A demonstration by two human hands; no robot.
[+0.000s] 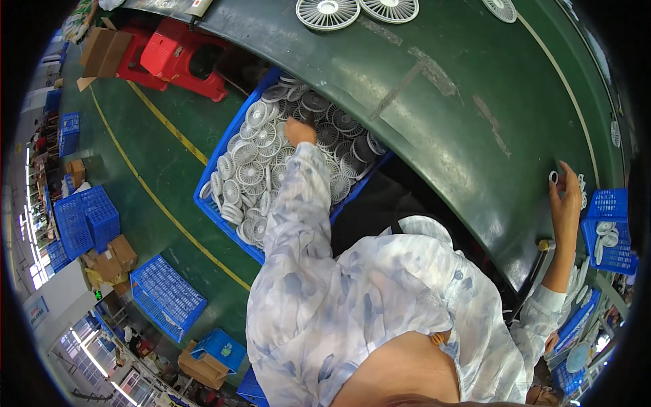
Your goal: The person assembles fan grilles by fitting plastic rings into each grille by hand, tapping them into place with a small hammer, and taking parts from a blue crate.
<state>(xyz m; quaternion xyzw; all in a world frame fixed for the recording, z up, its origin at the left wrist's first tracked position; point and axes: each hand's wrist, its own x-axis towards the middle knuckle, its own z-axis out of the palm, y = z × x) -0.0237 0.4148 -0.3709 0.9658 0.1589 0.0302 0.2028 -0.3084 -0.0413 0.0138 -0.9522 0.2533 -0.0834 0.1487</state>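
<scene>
My left hand (300, 129) reaches down into a blue crate (218, 150) heaped with round white fan grilles (251, 173). Its fingers are buried among the grilles, so any grasp is hidden. My right hand (565, 193) lies at the right side of a dark green conveyor belt (461, 102), fingers spread, beside a few small white rings (553, 178). Nothing appears held in it. My patterned sleeves and torso fill the lower middle.
Two large white grilles (327, 12) lie on the belt's far side. A small blue basket (610, 227) of white parts sits past my right hand. Red stools (180, 57), a cardboard box (105, 51) and more blue crates (166, 295) stand on the green floor.
</scene>
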